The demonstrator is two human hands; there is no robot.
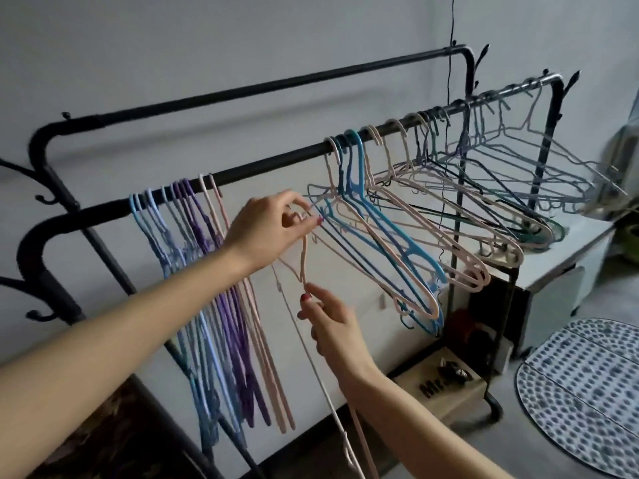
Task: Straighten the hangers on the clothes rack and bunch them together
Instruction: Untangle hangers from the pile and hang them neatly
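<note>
Your left hand (266, 229) is raised just below the front black metal rail (269, 164) of the clothes rack, fingers curled and pinching the hook end of a thin pale pink plastic hanger (304, 257) that is off the rail and hangs in the gap between two groups. Your right hand (332, 323) sits lower, thumb and forefinger pinching the same hanger where neck meets shoulders; its long arms trail down toward the bottom edge of view, together with a thin white hanger (311, 357) beside it, and you cannot tell whether either hand also has hold of that one. On the rail to the left, a tight bunch of light blue, purple and pink hangers (207, 271) hangs straight down, close together near the rack's curved black end. To the right, a loose spread of pink, bright blue and grey hangers (397, 216) hangs askew, swung out and overlapping, running on to the far upright. A second black rail (242, 89) runs behind and above, bare where visible. Below the right end sit a white low cabinet (567, 264), a pale box with dark lettering (446, 385) on the rack's base, and a blue-and-white patterned oval mat (584, 385) on the floor.
</note>
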